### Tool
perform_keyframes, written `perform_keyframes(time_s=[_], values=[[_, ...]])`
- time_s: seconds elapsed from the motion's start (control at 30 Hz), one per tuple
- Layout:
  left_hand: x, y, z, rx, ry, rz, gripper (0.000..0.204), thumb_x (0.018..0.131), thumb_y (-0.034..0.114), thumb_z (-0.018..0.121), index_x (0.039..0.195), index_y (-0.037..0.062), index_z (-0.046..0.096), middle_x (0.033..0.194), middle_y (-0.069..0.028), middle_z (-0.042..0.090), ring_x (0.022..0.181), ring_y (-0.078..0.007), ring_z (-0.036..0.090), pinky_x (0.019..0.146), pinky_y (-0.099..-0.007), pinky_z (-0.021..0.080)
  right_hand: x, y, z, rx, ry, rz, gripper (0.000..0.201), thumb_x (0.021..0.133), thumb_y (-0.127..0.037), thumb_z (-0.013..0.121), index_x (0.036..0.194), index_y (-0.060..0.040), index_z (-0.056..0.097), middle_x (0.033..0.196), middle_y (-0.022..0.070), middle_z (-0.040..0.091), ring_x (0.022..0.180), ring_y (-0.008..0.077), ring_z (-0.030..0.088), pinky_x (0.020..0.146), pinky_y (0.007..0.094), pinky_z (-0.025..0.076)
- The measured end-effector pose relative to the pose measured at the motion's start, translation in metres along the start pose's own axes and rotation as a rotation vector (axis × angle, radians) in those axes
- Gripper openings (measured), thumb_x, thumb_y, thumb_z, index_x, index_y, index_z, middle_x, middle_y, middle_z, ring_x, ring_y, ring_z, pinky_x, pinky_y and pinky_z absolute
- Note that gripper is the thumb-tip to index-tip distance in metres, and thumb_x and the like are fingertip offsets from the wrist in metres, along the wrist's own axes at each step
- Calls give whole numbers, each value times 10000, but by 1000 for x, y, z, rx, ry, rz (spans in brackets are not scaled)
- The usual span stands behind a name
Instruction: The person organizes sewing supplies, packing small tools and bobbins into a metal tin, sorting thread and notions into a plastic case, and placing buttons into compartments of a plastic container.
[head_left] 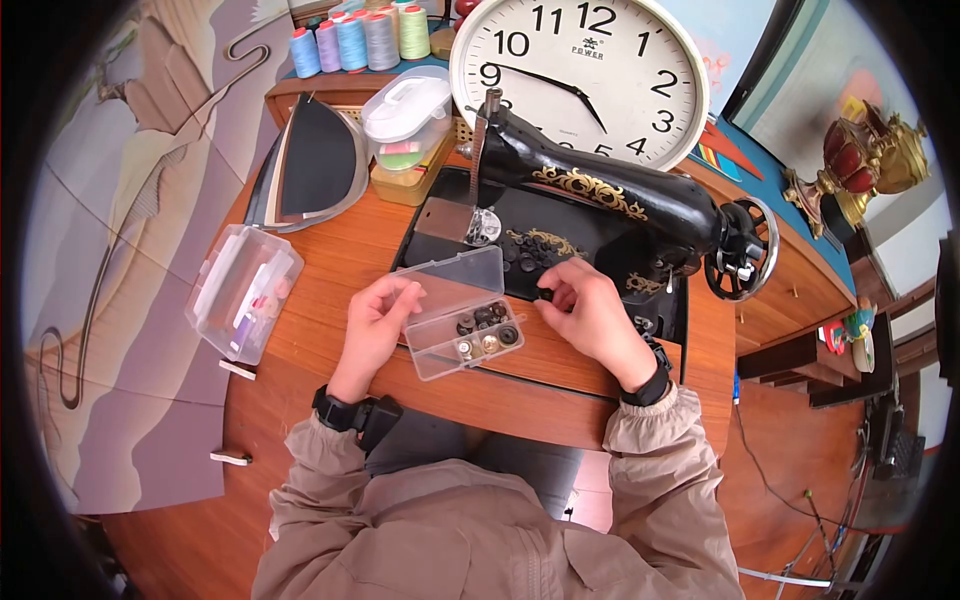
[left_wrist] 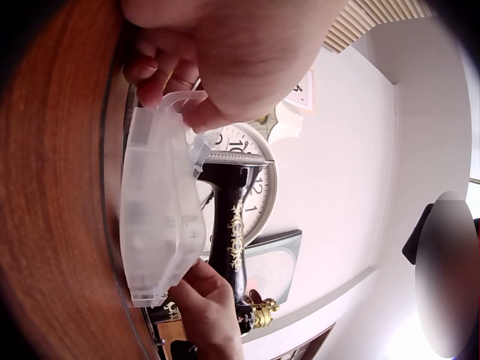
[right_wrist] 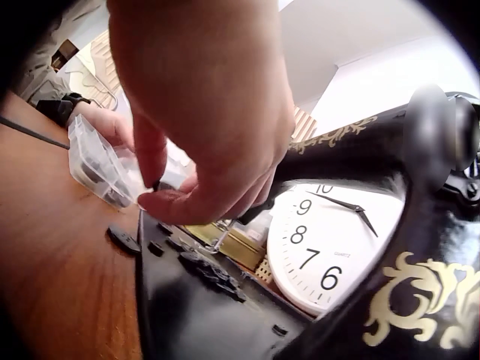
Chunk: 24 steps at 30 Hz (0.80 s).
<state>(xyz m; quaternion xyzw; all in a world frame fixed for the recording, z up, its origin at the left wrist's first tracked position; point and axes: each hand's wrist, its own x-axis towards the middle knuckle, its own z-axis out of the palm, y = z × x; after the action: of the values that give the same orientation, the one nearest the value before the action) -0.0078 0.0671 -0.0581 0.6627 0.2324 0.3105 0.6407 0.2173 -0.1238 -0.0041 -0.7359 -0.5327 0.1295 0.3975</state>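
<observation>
A small clear plastic box (head_left: 432, 368) with compartments lies on the wooden table, its lid (head_left: 465, 268) raised towards the sewing machine. Black buttons (head_left: 484, 318) fill part of it, with pale and metallic ones in the near row. My left hand (head_left: 375, 325) holds the box at its left end, the thumb on the near side in the left wrist view (left_wrist: 206, 116). Just right of the box, my right hand (head_left: 592, 318) pinches a black button (right_wrist: 156, 184) between thumb and fingertip. More black buttons (head_left: 522, 256) lie heaped on the machine's bed.
The black sewing machine (head_left: 600, 190) stands behind the hands, with a large clock (head_left: 620, 60) leaning behind it. Another clear box (head_left: 245, 290) sits at the left. A lidded tub (head_left: 408, 105) and thread spools (head_left: 352, 42) stand farther back. One loose black button (right_wrist: 124, 240) lies near the bed's edge.
</observation>
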Motion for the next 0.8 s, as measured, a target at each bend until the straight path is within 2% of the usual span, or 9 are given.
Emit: perform_keyframes(time_s=[0.13, 0.23, 0.3, 0.33, 0.43, 0.47, 0.53, 0.63, 0.8], values=[[-1, 2, 0, 8, -18, -2, 147, 1001, 181, 659, 968, 45, 702, 756, 29, 634, 571, -8, 501, 509, -180, 382, -6, -12, 22, 322, -51, -114, 235, 837, 91, 743, 1051, 26, 671, 1019, 61, 595, 818, 103, 666, 705, 251, 568], [-1, 5, 1, -3, -32, -21, 150, 1001, 182, 661, 972, 41, 703, 761, 25, 638, 563, -8, 501, 505, -179, 391, -6, -12, 35, 408, 9, -156, 228, 839, 69, 730, 1048, 18, 656, 966, 88, 619, 780, 152, 675, 655, 266, 558], [-2, 5, 1, -18, -32, -32, 151, 1000, 182, 662, 978, 39, 705, 765, 22, 642, 560, -8, 499, 503, -179, 394, -4, -8, 22, 213, 96, -100, 185, 858, 35, 738, 1030, 6, 676, 921, 60, 639, 809, 115, 671, 676, 248, 557], [-2, 4, 1, -9, -27, -33, 153, 998, 181, 664, 985, 35, 706, 770, 19, 645, 562, -7, 501, 505, -179, 396, -3, -9, 16, 99, 146, -39, 140, 859, -4, 748, 977, -3, 672, 815, 60, 640, 744, 117, 662, 621, 253, 528], [-1, 5, 0, -4, -17, -40, 152, 994, 174, 668, 1000, 28, 709, 774, 16, 650, 564, -7, 502, 507, -178, 398, -3, -9, 0, -293, 111, -6, 141, 830, -67, 766, 924, -26, 669, 804, 111, 630, 683, 237, 664, 602, 333, 528], [-1, 6, 0, -9, -12, -47, 150, 992, 169, 669, 1007, 26, 711, 774, 15, 650, 565, -7, 503, 506, -178, 398, -5, -7, -2, -292, 112, -4, 141, 830, -67, 766, 924, -26, 669, 804, 111, 630, 683, 237, 664, 602, 333, 528], [-1, 6, -1, -10, -15, -53, 145, 989, 168, 671, 996, 27, 708, 773, 17, 650, 564, -7, 500, 507, -179, 398, -8, -1, -2, -365, -25, 41, 196, 823, -145, 758, 913, -12, 646, 878, 150, 642, 764, 364, 673, 706, 444, 554], [-2, 8, 0, -12, -20, -56, 139, 982, 169, 677, 969, 33, 701, 756, 26, 642, 563, -6, 492, 505, -179, 390, -8, 10, 5, -263, -77, 26, 175, 797, -80, 731, 933, -8, 647, 916, 181, 630, 819, 395, 665, 744, 463, 555], [-1, 8, 0, 45, -39, -45, 139, 972, 177, 689, 926, 46, 688, 707, 51, 601, 559, -2, 477, 499, -173, 350, -10, 3, 7, -312, -70, 59, 161, 776, -20, 683, 923, 15, 629, 930, 219, 616, 840, 426, 652, 765, 473, 558]])
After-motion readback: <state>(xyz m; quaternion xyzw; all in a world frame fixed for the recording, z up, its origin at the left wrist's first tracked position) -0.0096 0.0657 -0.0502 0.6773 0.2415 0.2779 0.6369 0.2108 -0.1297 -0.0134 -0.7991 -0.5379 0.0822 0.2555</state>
